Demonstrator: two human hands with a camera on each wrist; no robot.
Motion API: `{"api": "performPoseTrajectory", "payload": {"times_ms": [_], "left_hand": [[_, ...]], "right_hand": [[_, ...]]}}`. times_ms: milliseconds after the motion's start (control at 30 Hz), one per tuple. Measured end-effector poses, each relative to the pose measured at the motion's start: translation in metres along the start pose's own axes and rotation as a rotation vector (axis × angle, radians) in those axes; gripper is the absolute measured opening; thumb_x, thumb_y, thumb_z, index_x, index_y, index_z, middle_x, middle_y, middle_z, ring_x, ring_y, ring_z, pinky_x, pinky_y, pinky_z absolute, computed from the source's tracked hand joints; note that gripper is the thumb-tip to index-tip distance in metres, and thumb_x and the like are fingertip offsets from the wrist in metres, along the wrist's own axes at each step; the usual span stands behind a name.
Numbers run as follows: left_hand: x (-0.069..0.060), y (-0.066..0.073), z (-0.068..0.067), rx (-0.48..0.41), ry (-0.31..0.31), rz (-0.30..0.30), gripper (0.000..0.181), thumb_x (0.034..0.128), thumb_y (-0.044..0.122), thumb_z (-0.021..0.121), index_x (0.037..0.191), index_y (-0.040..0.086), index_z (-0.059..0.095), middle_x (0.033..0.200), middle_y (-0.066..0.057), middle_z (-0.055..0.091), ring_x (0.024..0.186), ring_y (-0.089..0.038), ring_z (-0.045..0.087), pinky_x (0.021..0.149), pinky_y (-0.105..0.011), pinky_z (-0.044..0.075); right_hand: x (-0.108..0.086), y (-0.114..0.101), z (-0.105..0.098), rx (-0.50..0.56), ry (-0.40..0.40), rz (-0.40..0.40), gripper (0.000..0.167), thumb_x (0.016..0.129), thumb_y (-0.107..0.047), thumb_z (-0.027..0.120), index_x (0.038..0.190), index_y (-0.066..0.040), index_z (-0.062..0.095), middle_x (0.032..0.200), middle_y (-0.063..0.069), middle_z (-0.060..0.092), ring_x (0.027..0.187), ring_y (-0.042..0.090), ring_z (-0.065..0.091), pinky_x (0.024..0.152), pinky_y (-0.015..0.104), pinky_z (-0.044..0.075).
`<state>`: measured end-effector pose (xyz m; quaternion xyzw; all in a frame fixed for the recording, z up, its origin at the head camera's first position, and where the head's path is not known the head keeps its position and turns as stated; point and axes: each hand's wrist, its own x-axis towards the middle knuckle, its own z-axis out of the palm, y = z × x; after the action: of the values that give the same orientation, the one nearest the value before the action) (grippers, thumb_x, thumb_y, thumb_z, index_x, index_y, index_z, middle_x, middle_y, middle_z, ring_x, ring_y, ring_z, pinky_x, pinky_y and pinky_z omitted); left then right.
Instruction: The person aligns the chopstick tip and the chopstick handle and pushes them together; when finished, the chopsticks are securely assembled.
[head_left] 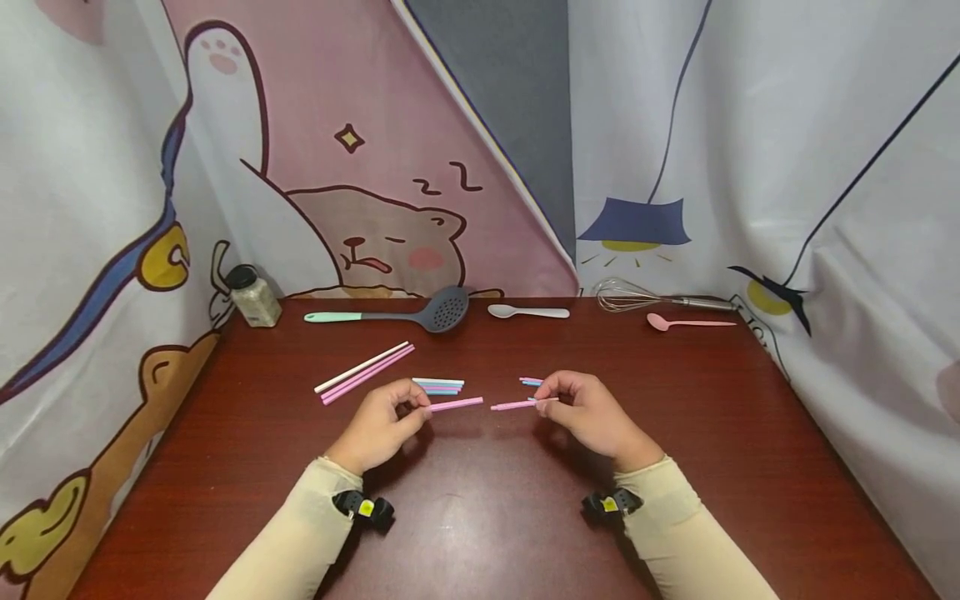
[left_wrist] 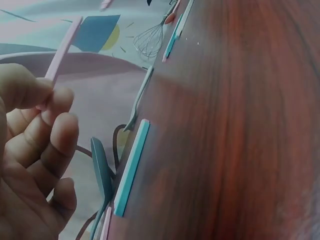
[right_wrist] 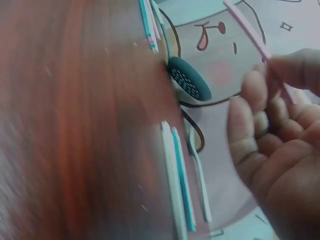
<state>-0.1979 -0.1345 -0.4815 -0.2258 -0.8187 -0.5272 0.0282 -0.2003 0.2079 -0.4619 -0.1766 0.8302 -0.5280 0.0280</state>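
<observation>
Between thumb and fingers, my left hand point(head_left: 385, 423) pinches a short pink stick point(head_left: 461, 403) that points right. Facing it, my right hand point(head_left: 588, 415) pinches a second pink stick point(head_left: 516, 406), whose left end looks narrower. A small gap separates the two sticks' ends, and both are held above the table. Just behind the left hand lie several short white, blue and pink sticks point(head_left: 440, 386). More short sticks point(head_left: 531, 381) lie behind the right hand, partly hidden by it; the right wrist view shows a white stick point(right_wrist: 172, 175) and a blue stick point(right_wrist: 184, 185) there.
Longer white and pink sticks point(head_left: 363, 373) lie at the left of the dark red table point(head_left: 465, 517). Along its back edge are a jar point(head_left: 255, 298), a slotted skimmer point(head_left: 447, 310), a white spoon point(head_left: 528, 312), a whisk point(head_left: 637, 297) and a pink spoon point(head_left: 690, 322). Printed curtains hang behind.
</observation>
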Motion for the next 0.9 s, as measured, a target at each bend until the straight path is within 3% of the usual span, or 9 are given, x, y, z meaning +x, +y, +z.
{"api": "performPoseTrajectory", "payload": {"times_ms": [300, 667, 900], "left_hand": [[-0.001, 0.0, 0.004, -0.021, 0.02, 0.02, 0.01, 0.0935, 0.002, 0.074, 0.092, 0.012, 0.069, 0.082, 0.001, 0.067, 0.077, -0.009, 0.058, 0.071, -0.025, 0.05], [0.0, -0.001, 0.004, -0.02, 0.009, 0.029, 0.009, 0.0936, 0.004, 0.075, 0.092, 0.011, 0.07, 0.084, 0.002, 0.068, 0.08, -0.009, 0.06, 0.075, -0.026, 0.051], [-0.001, 0.002, 0.005, -0.027, 0.014, 0.04, 0.009, 0.0931, 0.003, 0.074, 0.092, 0.01, 0.07, 0.083, 0.002, 0.068, 0.08, -0.008, 0.06, 0.076, -0.025, 0.052]], "right_hand": [[-0.002, -0.003, 0.013, 0.125, 0.093, -0.08, 0.007, 0.093, 0.002, 0.073, 0.1, 0.0, 0.074, 0.086, 0.013, 0.072, 0.074, 0.008, 0.062, 0.066, 0.023, 0.051], [-0.002, -0.004, 0.016, 0.111, 0.151, -0.063, 0.009, 0.092, 0.003, 0.074, 0.096, -0.005, 0.075, 0.086, 0.009, 0.073, 0.074, 0.009, 0.061, 0.066, 0.023, 0.05], [-0.002, -0.006, 0.019, 0.094, 0.147, -0.08, 0.008, 0.093, 0.001, 0.074, 0.097, -0.006, 0.076, 0.086, 0.008, 0.073, 0.074, 0.009, 0.061, 0.065, 0.023, 0.05]]}}
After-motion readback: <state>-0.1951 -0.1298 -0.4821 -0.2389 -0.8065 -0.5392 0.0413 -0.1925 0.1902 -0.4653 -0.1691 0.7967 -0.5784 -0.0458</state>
